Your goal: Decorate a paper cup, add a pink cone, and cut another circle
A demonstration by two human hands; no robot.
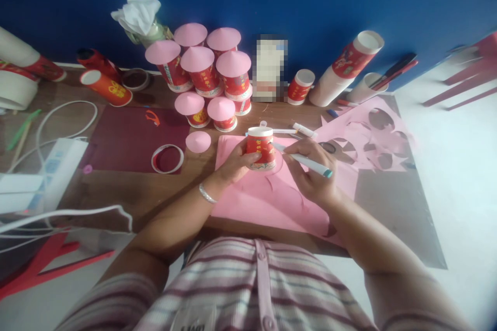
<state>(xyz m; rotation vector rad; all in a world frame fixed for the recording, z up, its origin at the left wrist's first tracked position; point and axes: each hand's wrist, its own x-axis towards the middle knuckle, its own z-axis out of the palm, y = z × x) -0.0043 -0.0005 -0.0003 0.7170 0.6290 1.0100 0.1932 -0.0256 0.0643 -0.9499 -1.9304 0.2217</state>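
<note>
My left hand [238, 162] is closed around a red paper cup [261, 146] with a white rim and yellow print. In my right hand [316, 173] is a white marker with a teal end [310, 162]; its front end points at the cup's right side. Whether the tip touches the cup I cannot tell. Beneath both hands lie pink paper sheets [248, 201], with a curved line showing beside the cup. A small pink paper cone [198, 141] rests to the left of the sheets.
Several red cups with pink cone tops [202, 80] stand behind. At right are cut pink scraps [361, 139], stacked cups [345, 70] and a pen cup [367, 88]. Left are a maroon sheet [128, 139], a cut cup ring [167, 159], orange scissors [152, 117] and a power strip [58, 176].
</note>
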